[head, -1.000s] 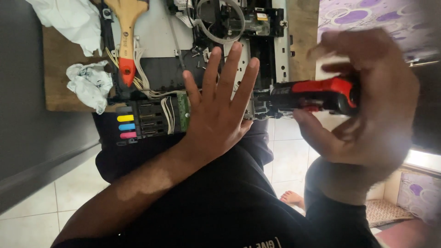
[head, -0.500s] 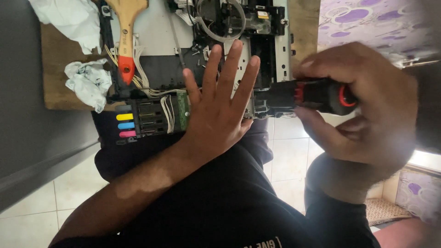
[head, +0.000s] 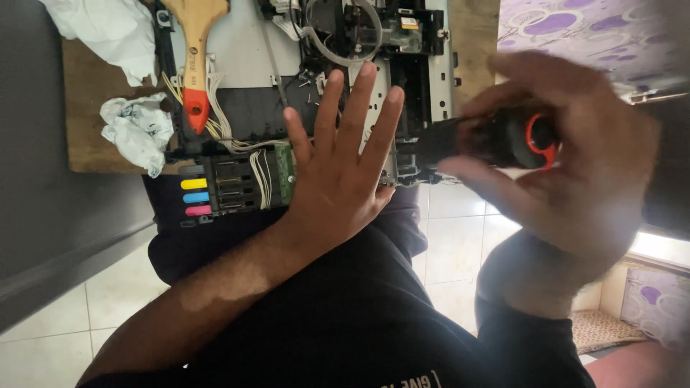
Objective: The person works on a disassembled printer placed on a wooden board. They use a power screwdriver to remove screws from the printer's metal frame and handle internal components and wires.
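A dismantled printer (head: 402, 43) with bare circuit boards, white wire bundles and an ink cartridge block (head: 215, 190) with yellow, blue and pink tabs rests on a wooden board and my lap. My left hand (head: 341, 169) lies flat on the printer's near edge, fingers spread, holding nothing. My right hand (head: 568, 165) grips the black and red handle of a screwdriver (head: 496, 136), whose shaft points left into the printer's right side; the tip is hidden.
A wooden-handled paintbrush (head: 194, 57) with a red tip lies on the printer's grey panel. Crumpled white cloths (head: 136, 129) sit on the wooden board (head: 86, 100) at left. A grey surface runs along the left; tiled floor shows below, purple patterned fabric at top right.
My right hand has turned the screwdriver handle, so less red shows now. My left hand has stayed flat on the printer.
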